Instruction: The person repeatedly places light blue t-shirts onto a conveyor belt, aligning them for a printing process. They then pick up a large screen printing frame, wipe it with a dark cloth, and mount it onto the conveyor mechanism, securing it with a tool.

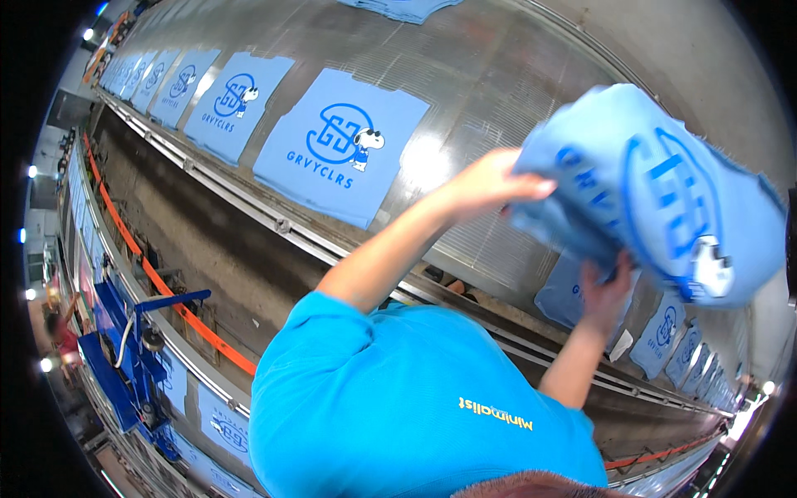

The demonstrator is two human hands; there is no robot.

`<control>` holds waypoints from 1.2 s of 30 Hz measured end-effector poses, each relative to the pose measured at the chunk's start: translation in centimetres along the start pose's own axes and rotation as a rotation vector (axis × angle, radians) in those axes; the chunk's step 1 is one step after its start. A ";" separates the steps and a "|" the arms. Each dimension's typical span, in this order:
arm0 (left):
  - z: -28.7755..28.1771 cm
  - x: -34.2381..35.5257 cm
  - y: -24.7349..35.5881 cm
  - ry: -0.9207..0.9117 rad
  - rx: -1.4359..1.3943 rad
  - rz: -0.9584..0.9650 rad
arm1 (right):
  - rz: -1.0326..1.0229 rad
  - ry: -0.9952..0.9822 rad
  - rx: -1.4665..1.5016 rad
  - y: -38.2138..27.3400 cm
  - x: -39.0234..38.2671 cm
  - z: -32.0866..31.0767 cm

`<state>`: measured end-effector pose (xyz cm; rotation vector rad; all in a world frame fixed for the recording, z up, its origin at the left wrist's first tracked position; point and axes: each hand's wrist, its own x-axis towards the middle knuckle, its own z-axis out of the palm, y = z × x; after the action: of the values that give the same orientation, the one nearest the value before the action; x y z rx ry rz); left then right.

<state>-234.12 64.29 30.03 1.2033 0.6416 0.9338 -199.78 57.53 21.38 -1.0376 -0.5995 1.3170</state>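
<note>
A light-blue printed fabric panel (664, 199), with a dark-blue emblem and a white cartoon dog, is lifted in the air at the right and blurred by motion. My left hand (506, 183) is closed on its left edge, the thumb over the cloth. Lower down, my right hand (608, 290) has its fingers at the panel's bottom edge and seems to grip it; blur and cloth partly hide the fingertips. Whether the lifted cloth is one layer or several, I cannot tell. Another printed panel (344, 149) lies flat on the long metal table (465, 91), left of my hands.
A row of matching panels (237, 104) runs off to the far left, and more panels (664, 332) lie to the right. Blue cloth (398, 7) rests at the far side. A metal rail (282, 226) edges the table. Behind stand an orange rail (203, 332) and a blue frame (124, 357).
</note>
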 end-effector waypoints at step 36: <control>-7.7 -16.2 -25.3 0.656 0.146 -0.593 | 0.230 0.584 -0.675 20.7 -12.0 -13.3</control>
<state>-241.96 51.92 2.74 0.7337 1.5173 0.7638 -200.94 40.94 -0.42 -2.0037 -0.4848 0.9292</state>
